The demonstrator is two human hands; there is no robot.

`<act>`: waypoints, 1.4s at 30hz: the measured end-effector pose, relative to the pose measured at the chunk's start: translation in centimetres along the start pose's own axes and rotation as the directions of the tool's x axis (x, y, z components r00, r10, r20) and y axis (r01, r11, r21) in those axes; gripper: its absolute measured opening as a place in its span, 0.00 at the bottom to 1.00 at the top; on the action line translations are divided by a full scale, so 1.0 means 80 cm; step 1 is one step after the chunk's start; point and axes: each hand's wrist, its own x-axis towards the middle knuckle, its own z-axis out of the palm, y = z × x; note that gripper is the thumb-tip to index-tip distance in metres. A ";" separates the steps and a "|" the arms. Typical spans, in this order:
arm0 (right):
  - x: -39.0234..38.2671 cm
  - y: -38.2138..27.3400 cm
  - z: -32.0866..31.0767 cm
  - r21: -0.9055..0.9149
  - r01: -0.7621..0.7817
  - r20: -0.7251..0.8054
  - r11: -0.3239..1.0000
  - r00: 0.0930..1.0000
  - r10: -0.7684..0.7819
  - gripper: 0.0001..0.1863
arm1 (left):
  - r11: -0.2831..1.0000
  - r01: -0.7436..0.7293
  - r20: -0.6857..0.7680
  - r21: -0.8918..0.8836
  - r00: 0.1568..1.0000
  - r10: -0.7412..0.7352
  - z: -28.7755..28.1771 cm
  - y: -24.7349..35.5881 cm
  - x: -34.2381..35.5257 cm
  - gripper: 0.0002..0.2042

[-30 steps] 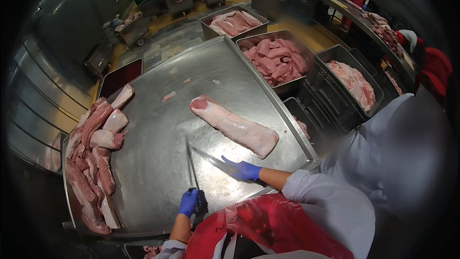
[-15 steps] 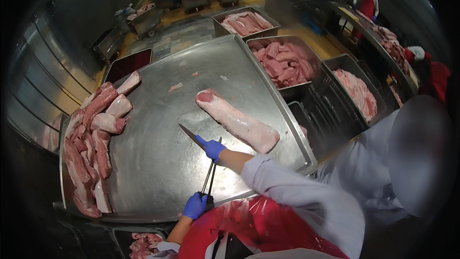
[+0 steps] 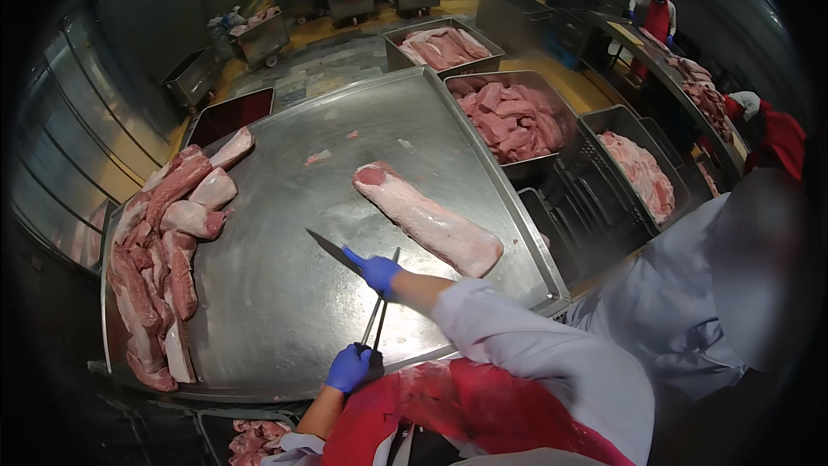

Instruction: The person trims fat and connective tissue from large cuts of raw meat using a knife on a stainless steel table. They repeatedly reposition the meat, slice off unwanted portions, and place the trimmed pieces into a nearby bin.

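Low in the middle of the frame, the left hand (image 3: 348, 368), in a blue glove, is curled tight around the dark handle of a sharpening steel (image 3: 377, 315), its fingers pressed together in a fist; the thin rod rises from that fist up and slightly to the right. Just above it the right hand (image 3: 376, 272), also gloved in blue, is wrapped around the handle of a knife (image 3: 332, 251), fingers closed on the grip, with the dark blade pointing toward the upper left. The blade appears to cross the upper end of the steel, though the glove hides the spot and whether the two touch cannot be told. Both tools hang over the wide steel table (image 3: 285, 311), which fills the centre of the frame. A long pale slab of pork loin (image 3: 427, 220) lies on the table just right of the hands, running from upper left to lower right. Along the table's left edge sits a heap of trimmed meat pieces (image 3: 164, 250), well apart from the knife. In the upper right, beyond the table's rim, stand dark bins of meat (image 3: 509, 112). A red apron (image 3: 448, 414) shows at the lower edge, and another person in a red apron (image 3: 655, 13) stands far off at the upper right.
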 end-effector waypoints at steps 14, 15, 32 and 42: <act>-0.145 -0.116 -0.038 -0.185 0.474 0.050 0.861 0.879 -0.474 0.42 | -0.128 0.212 0.178 -0.969 0.956 0.234 -0.075 0.044 -0.059 0.17; -0.155 -0.097 -0.053 -0.243 0.464 0.049 0.852 0.883 -0.467 0.41 | -0.108 0.172 0.147 -0.979 0.967 0.208 -0.082 0.039 -0.071 0.17; -0.147 -0.047 -0.043 -0.058 0.288 -0.430 0.956 0.857 -0.285 0.07 | 0.960 -0.245 -0.483 0.137 0.829 0.281 -0.121 0.058 -0.126 0.09; -0.130 -0.039 -0.058 0.824 0.155 -0.116 0.546 0.988 -0.105 0.15 | 0.924 -0.374 -0.235 0.080 0.894 0.382 -0.108 0.096 -0.092 0.10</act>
